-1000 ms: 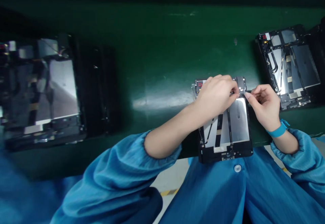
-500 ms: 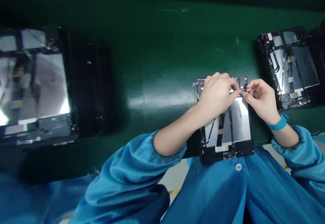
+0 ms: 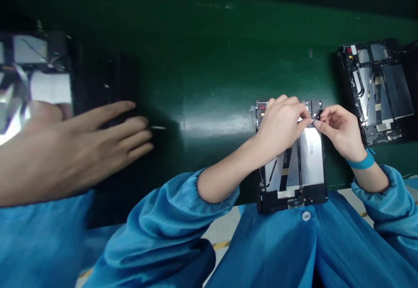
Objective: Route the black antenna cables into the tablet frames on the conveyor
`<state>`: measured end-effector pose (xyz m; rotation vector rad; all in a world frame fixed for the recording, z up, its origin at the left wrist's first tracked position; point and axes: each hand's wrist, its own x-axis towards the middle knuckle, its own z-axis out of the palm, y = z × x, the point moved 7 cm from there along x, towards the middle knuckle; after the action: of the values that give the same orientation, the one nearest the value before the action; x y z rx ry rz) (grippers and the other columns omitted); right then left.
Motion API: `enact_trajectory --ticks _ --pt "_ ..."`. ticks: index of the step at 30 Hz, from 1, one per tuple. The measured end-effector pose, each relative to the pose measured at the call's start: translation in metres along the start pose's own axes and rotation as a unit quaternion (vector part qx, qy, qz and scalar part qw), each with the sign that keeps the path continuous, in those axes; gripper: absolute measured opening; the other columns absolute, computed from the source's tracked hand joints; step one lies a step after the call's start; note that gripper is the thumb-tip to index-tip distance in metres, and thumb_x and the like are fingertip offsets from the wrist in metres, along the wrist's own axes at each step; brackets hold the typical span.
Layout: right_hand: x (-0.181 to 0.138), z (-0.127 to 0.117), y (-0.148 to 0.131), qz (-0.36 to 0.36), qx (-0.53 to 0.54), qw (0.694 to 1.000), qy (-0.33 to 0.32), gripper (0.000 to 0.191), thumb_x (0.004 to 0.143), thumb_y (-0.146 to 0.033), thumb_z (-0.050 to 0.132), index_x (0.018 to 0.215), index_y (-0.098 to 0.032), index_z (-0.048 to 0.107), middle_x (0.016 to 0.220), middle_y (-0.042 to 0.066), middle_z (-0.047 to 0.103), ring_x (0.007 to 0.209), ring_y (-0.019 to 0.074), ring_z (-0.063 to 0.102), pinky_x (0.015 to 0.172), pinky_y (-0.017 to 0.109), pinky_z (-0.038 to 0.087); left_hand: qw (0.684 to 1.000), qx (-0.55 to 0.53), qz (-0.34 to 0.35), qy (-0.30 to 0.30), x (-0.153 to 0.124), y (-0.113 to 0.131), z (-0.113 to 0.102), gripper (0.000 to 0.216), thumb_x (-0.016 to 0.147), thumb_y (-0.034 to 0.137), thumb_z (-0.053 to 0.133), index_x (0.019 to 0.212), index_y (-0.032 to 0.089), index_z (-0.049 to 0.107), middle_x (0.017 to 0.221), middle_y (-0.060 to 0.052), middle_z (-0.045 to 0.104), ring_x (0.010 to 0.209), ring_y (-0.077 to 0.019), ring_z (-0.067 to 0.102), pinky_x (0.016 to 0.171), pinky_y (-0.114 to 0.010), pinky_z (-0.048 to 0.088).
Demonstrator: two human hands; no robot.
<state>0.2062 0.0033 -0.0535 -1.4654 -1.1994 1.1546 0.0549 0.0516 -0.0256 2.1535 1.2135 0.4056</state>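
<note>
An opened tablet (image 3: pixel 307 170) with a silver inner plate lies at the near edge of the green belt (image 3: pixel 209 70), right in front of me. My left hand (image 3: pixel 282 124) rests over its upper part, fingers curled. My right hand (image 3: pixel 339 129), with a blue wrist strap (image 3: pixel 361 162), meets it at the tablet's top right. Both sets of fingertips pinch a tiny part (image 3: pixel 312 122) there; it is too small to identify.
A second opened tablet (image 3: pixel 379 92) lies at the right on the belt. At the left, a co-worker's hand (image 3: pixel 78 148) in a blue sleeve reaches over another opened tablet (image 3: pixel 35 74) beside a black tray.
A co-worker's hand has come into view at the left, over the left tablet. My hands have closed together at the tablet's top right corner.
</note>
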Motion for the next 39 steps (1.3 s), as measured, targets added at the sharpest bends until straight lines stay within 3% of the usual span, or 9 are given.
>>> enact_trajectory --ticks 5,12,31,33,36,39 --pt "0.0 0.0 -0.003 -0.009 -0.028 0.999 0.013 0.029 0.077 -0.037 0.086 0.088 -0.022 0.063 0.078 -0.004 0.06 0.067 0.0108 0.054 0.062 0.027 0.044 1.0 -0.023 0.015 0.01 -0.002 -0.002 0.0 0.011 0.093 0.023 0.073 0.084 0.019 0.077 0.077 -0.003 0.062 0.089 -0.0238 0.059 0.083 -0.038 0.042" --pt "0.001 0.0 -0.001 -0.002 -0.017 1.0 -0.004 0.037 0.077 -0.046 0.088 0.088 -0.023 0.061 0.078 -0.004 0.059 0.069 0.0122 0.055 0.064 0.028 0.048 1.0 -0.009 0.02 0.02 -0.002 -0.001 0.002 0.013 0.094 0.023 0.07 0.084 0.019 0.076 0.078 -0.003 0.062 0.09 -0.0244 0.06 0.088 -0.04 0.043" --pt "0.0 0.002 -0.008 -0.021 -0.053 0.998 0.019 0.019 0.076 -0.027 0.077 0.087 -0.022 0.063 0.078 -0.003 0.061 0.067 0.0113 0.053 0.064 0.028 0.044 0.999 0.013 0.029 0.007 -0.001 0.0 0.006 0.012 0.094 0.02 0.069 0.083 0.019 0.075 0.082 -0.004 0.065 0.094 -0.0261 0.062 0.088 -0.042 0.046" --pt "0.001 0.003 -0.01 -0.03 -0.07 0.997 0.023 0.018 0.075 -0.025 0.075 0.088 -0.022 0.062 0.078 -0.004 0.059 0.067 0.0109 0.051 0.063 0.028 0.044 0.999 0.01 0.039 0.028 -0.005 0.003 0.0 0.006 0.093 0.019 0.069 0.092 0.018 0.075 0.093 -0.006 0.068 0.1 -0.027 0.063 0.09 -0.042 0.047" --pt "0.002 0.004 -0.007 -0.032 -0.065 0.997 0.025 0.023 0.074 -0.025 0.077 0.09 -0.023 0.061 0.077 -0.005 0.057 0.068 0.0113 0.051 0.063 0.028 0.045 0.993 -0.004 0.023 0.115 -0.022 -0.001 -0.031 0.025 0.09 0.021 0.073 0.115 0.019 0.073 0.116 -0.01 0.069 0.11 -0.0286 0.063 0.093 -0.041 0.049" --pt "-0.001 -0.005 -0.007 -0.037 -0.008 0.996 0.083 0.021 0.081 -0.03 0.074 0.092 -0.026 0.058 0.08 -0.004 0.055 0.069 0.0121 0.054 0.065 0.028 0.048 0.979 -0.022 -0.074 0.19 -0.054 -0.026 -0.067 0.026 0.095 0.029 0.066 0.119 0.02 0.071 0.111 -0.007 0.071 0.092 -0.0223 0.066 0.085 -0.036 0.051"
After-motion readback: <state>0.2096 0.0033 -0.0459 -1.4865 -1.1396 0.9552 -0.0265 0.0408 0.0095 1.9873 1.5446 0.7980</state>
